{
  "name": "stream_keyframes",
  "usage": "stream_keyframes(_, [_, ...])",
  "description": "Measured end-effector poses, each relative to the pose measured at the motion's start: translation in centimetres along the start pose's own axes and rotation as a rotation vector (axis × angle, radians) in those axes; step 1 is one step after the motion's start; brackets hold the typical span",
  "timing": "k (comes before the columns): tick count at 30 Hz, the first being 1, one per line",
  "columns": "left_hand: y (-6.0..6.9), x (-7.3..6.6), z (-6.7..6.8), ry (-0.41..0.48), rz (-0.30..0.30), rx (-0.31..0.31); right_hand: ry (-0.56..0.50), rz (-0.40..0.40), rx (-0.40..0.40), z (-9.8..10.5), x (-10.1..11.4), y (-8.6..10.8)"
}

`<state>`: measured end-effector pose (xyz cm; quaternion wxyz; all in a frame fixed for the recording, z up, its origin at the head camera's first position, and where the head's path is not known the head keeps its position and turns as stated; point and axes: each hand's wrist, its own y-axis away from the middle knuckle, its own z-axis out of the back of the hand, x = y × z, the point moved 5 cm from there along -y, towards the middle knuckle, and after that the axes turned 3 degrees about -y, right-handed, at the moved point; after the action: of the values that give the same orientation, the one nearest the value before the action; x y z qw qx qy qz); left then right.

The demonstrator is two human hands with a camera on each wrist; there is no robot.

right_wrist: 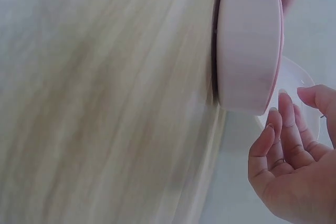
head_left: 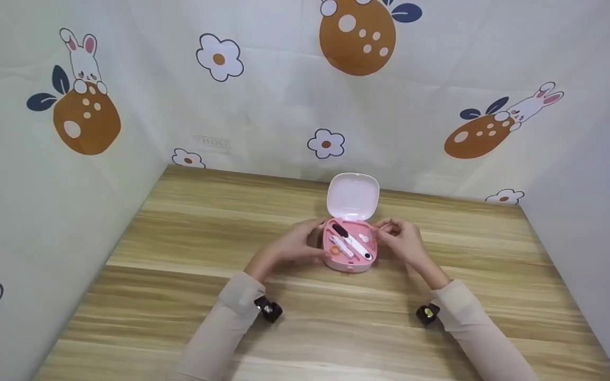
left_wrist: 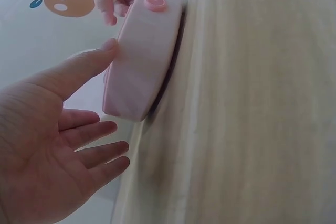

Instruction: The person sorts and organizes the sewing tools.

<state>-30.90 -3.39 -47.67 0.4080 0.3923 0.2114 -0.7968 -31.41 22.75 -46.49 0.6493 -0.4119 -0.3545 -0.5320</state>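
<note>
A small pink case (head_left: 349, 268) stands on the wooden table with its pale lid (head_left: 353, 196) raised at the back. In its pink tray lie a white tool with a black end (head_left: 358, 246), a smaller white-and-pink tool (head_left: 341, 245), an orange ring-like piece (head_left: 335, 250) and a small white piece (head_left: 364, 238). My left hand (head_left: 301, 242) is at the case's left side; its thumb (left_wrist: 86, 64) touches the rim and the other fingers extend, spread. At the right side is my right hand (head_left: 403, 242), fingers loosely bent, thumb apart from them, nothing visible between.
Bare wood of the table (head_left: 220, 227) surrounds the case. A cloth (head_left: 273, 106) printed with rabbits, oranges and flowers rises behind and at both sides, close behind the lid. Small black cameras (head_left: 269, 309) sit on both wrists.
</note>
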Motion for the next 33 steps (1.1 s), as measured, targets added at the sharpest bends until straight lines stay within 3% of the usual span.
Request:
stream_keyframes(5, [-0.6,-0.6,1.1,-0.014,0.013,-0.010,0.029,0.000,-0.005,0.9,0.3,-0.2])
stream_keyframes(11, [-1.7,-1.2,2.6,-0.039,0.006,-0.015,-0.008,-0.033,0.020,1.7,0.9,-0.7])
stream_keyframes(17, [-2.8,-1.8,3.9,0.013,0.001,-0.024,-0.004,-0.019,0.052,2.2,1.6,-1.5])
stream_keyframes(26, [-4.2,-2.7,5.0,0.046,0.016,-0.017,0.005,-0.019,0.119,2.3,2.6,-3.2])
stream_keyframes(33, [-5.2,-2.8,5.5,0.004,0.044,-0.015,0.018,0.010,0.184,1.9,3.3,-4.3])
